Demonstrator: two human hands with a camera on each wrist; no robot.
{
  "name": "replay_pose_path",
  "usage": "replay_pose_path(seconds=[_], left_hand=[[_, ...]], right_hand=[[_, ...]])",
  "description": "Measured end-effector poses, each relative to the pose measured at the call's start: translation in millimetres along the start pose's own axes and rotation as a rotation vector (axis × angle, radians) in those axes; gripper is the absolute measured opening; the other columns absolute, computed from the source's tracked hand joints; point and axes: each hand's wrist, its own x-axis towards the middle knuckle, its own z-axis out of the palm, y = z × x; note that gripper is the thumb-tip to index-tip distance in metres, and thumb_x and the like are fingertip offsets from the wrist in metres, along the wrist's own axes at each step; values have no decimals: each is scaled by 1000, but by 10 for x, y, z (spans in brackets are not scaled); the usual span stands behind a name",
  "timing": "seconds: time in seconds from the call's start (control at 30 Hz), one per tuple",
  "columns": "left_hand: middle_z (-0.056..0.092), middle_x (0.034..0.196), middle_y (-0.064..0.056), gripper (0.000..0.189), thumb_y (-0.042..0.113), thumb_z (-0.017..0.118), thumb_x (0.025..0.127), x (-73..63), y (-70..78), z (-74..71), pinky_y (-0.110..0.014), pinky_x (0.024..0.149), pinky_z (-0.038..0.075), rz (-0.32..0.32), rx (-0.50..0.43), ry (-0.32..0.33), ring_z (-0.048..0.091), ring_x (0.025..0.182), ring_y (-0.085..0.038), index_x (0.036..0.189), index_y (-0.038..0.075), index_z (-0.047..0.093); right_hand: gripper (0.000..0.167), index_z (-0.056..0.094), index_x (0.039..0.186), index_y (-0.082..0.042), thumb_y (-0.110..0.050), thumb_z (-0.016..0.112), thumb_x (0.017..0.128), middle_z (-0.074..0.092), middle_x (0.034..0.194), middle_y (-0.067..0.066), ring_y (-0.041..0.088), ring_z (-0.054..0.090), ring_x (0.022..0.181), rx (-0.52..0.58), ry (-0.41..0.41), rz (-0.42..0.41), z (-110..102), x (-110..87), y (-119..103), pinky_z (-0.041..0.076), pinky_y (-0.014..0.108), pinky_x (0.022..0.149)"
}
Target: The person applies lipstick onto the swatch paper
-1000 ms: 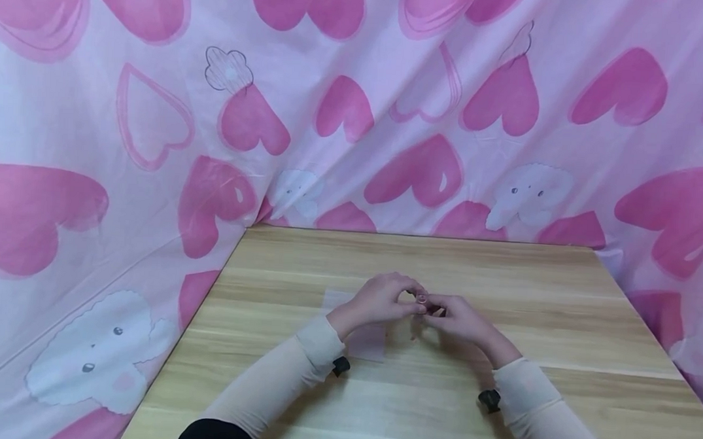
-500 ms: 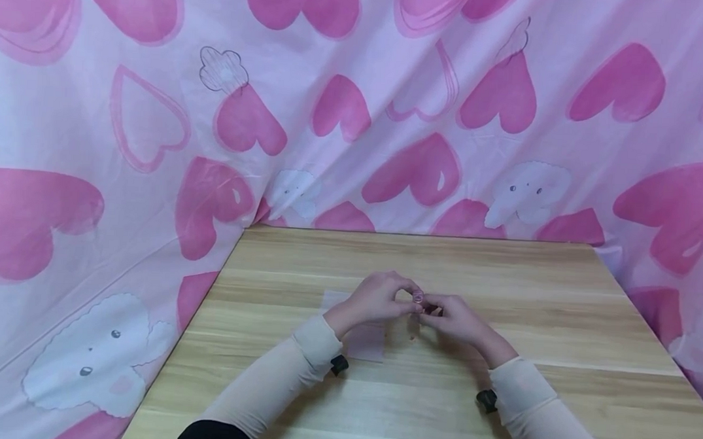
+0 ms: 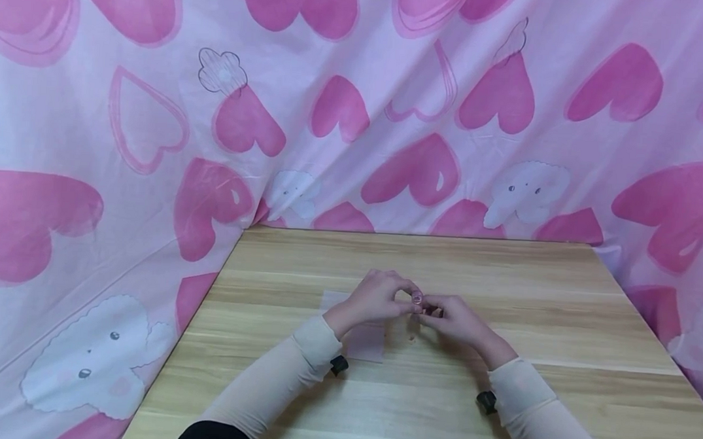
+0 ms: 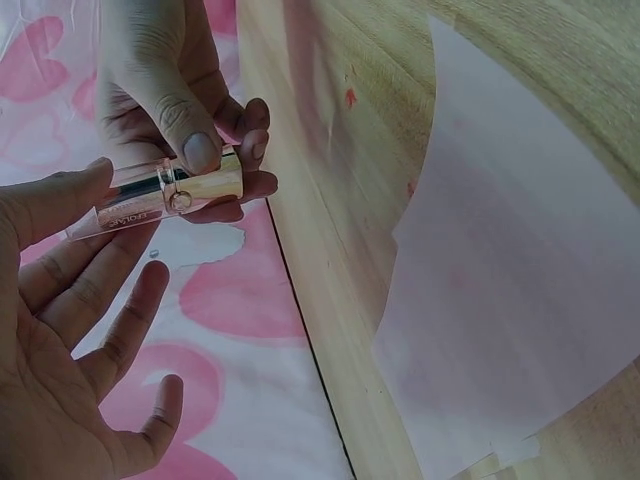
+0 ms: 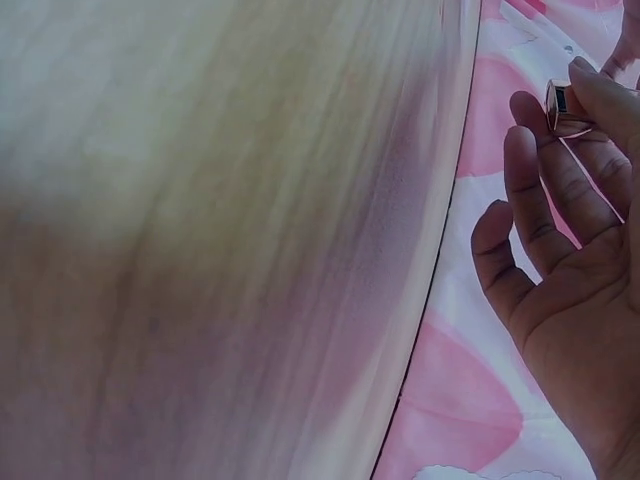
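Note:
Both hands meet over the table, holding a lipstick tube (image 4: 150, 193) between them. The tube has a clear end with dark lettering and a shiny gold end. My left hand (image 3: 377, 299) pinches the clear end between thumb and fingers; in the left wrist view its outer fingers are spread. The gold end is pinched by my right hand (image 3: 456, 319), its thumb lying on the gold. In the right wrist view only the tip of the gold end shows between thumb and finger, and the rest is hidden behind the hand.
A thin translucent sheet (image 4: 510, 240) lies on the wood-grain table (image 3: 496, 422), partly under the left forearm in the head view. Small red marks (image 4: 351, 97) dot the wood near it. A pink heart-patterned cloth (image 3: 412, 170) hangs behind and at the sides.
Both hands have shifted very slightly left in the head view, still holding the tube between them. The sheet stays where it was.

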Motion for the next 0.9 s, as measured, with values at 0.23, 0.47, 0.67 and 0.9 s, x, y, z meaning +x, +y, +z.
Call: replay_pose_path(seconds=[0.23, 0.47, 0.67, 0.9], left_hand=[[71, 104, 23, 27, 47, 73, 90, -15, 12, -10, -34, 92, 40, -16, -3, -12, 59, 103, -3, 112, 31, 76], [71, 104, 23, 27, 49, 73, 90, -9, 26, -45, -36, 95, 37, -25, 2, -18, 58, 103, -3, 112, 33, 75], [70, 104, 22, 26, 49, 73, 90, 7, 39, -69, -39, 98, 36, -22, 7, -16, 58, 104, -3, 111, 33, 76], [70, 104, 23, 23, 47, 74, 89, 20, 59, -84, -39, 99, 35, -22, 18, -10, 58, 102, -2, 108, 34, 76]], right_hand=[[10, 73, 103, -16, -13, 72, 93, 72, 93, -6, 12, 65, 82, -30, 21, -22, 11, -9, -5, 56, 32, 73], [9, 73, 102, -19, -16, 72, 94, 72, 91, -8, 11, 65, 82, -40, 29, -22, 6, -10, -14, 55, 31, 72], [9, 73, 100, -21, -15, 73, 94, 70, 88, -12, 11, 64, 79, -40, 52, -20, 11, -12, -12, 55, 30, 69], [8, 74, 101, -24, -19, 73, 94, 69, 87, -12, 11, 63, 77, -35, 70, -14, 19, -20, 3, 54, 28, 66]])
